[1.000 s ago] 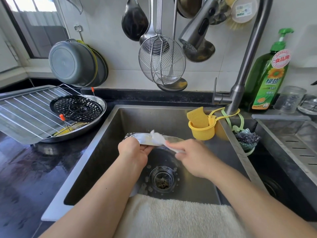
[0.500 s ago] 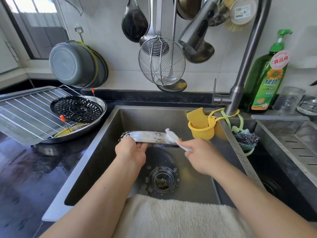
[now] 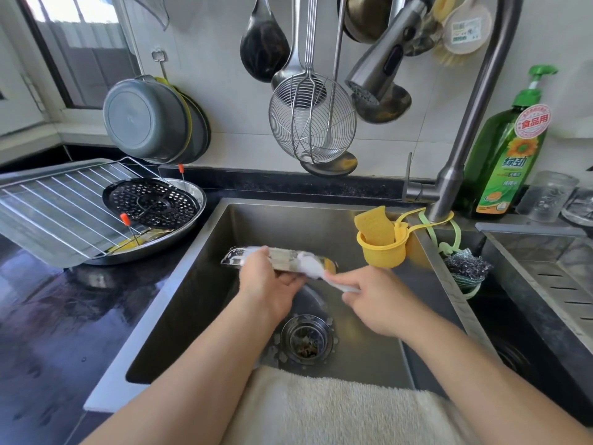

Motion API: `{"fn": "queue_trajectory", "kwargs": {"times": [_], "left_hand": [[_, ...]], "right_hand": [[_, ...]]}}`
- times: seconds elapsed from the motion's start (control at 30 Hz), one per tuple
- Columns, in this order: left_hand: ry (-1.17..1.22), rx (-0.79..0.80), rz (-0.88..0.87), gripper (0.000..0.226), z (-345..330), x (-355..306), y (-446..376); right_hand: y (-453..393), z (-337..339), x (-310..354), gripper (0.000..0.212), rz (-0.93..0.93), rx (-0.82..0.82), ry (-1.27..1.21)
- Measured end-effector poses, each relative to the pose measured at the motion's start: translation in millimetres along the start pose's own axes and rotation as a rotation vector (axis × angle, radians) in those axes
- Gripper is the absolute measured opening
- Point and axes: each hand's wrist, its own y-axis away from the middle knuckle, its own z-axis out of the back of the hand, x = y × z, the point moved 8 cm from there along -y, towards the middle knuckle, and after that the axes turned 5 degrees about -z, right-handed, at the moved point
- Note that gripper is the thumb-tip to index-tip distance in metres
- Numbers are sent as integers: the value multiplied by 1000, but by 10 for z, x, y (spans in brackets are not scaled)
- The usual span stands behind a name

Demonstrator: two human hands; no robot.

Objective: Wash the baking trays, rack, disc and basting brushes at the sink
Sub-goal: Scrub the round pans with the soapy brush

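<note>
Scrubbing step: left hand grips a tray held edge-on over the sink; right hand, fingers curled around a brush, scrubs it. Next, probably rinsing.

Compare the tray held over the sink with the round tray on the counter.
The held tray is gripped by the left hand, tilted on edge over the sink and soapy; the counter tray lies flat. The counter tray carries a black perforated disc; the held tray carries nothing. Both are shiny metal.

"绿劲" and round red "食品用" sticker on green detergent bottle
</note>
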Motion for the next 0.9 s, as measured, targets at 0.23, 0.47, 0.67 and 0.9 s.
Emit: {"fn": "queue_trajectory", "kwargs": {"times": [0.23, 0.47, 0.67, 0.9], "left_hand": [[44, -116, -84, 39, 135, -163, -39], [51, -226, -103, 41, 171, -166, 6], [49, -286, -109, 43, 234, -219, 19], [26, -255, -122, 42, 179, -227, 47]], "right_hand": [[-110, 47, -164, 51, -65, -72, -12], [-44, -44, -5, 50, -19, -37, -106], [-129, 0, -229, 53, -104, -81, -51], [-47, -164, 93, 53, 59, -26, -101]]}}
